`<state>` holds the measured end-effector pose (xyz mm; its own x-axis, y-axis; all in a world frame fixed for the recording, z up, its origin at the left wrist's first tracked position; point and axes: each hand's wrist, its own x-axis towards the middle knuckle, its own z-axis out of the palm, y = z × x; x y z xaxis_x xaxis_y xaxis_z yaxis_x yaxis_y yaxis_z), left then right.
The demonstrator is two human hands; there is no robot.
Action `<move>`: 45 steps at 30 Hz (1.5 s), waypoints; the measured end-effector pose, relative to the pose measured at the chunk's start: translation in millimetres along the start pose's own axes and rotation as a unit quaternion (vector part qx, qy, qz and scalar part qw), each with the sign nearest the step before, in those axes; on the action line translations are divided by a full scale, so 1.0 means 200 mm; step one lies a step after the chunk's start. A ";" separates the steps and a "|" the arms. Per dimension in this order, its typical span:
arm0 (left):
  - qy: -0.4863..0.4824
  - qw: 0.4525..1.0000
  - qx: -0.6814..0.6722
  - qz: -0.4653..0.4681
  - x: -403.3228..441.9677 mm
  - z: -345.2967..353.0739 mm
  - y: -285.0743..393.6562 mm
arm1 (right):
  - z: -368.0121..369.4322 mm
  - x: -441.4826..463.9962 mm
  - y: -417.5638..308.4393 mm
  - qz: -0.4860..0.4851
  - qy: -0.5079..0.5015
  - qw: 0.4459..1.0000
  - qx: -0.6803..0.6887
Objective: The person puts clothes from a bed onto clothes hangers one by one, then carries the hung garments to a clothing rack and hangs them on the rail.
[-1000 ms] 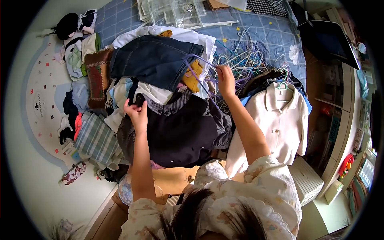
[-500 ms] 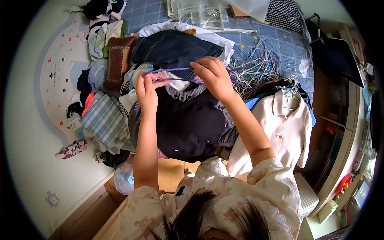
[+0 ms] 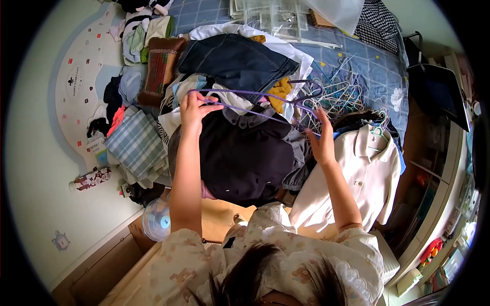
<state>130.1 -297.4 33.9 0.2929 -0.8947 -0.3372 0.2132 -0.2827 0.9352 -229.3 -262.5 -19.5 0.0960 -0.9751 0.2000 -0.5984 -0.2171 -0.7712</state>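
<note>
The dark top [image 3: 235,160] lies nearest, no hanger visible inside; beside it, the cream coat [image 3: 352,176] already has a green hanger [image 3: 376,133] at its collar. Above the top, the left hand [image 3: 192,113] pinches one end of a purple hanger [image 3: 232,92]; the right hand [image 3: 323,143] has thumb and fingers parted at the other, grip unclear; beyond, a denim garment [image 3: 235,58] lies unhung, near tangled hangers [image 3: 344,89].

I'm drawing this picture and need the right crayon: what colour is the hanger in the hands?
The hanger is purple, seen best in the head view.
</note>
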 end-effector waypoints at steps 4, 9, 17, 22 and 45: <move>-0.068 0.993 -0.027 -0.098 0.08 0.05 -0.08 | -0.02 0.03 0.11 0.019 0.059 0.998 -0.012; -0.085 0.763 0.610 0.197 0.29 0.03 -0.32 | -0.24 0.06 0.26 -0.089 0.091 0.983 -0.134; -0.168 0.462 0.870 0.035 0.42 0.10 -0.44 | -0.36 0.06 0.31 -0.084 0.017 0.978 -0.189; -0.043 0.579 0.813 0.035 0.27 0.02 -0.32 | -0.34 0.08 0.28 -0.059 -0.034 0.991 -0.114; -0.001 0.719 0.626 0.304 -0.61 0.10 0.22 | -0.17 0.25 -0.29 -0.249 -0.138 0.958 0.025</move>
<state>85.2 -208.1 117.5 -0.0245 -0.9845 0.1734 -0.9586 0.0724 0.2753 -216.3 -297.7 55.5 0.5707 -0.7236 0.3882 -0.3860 -0.6537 -0.6509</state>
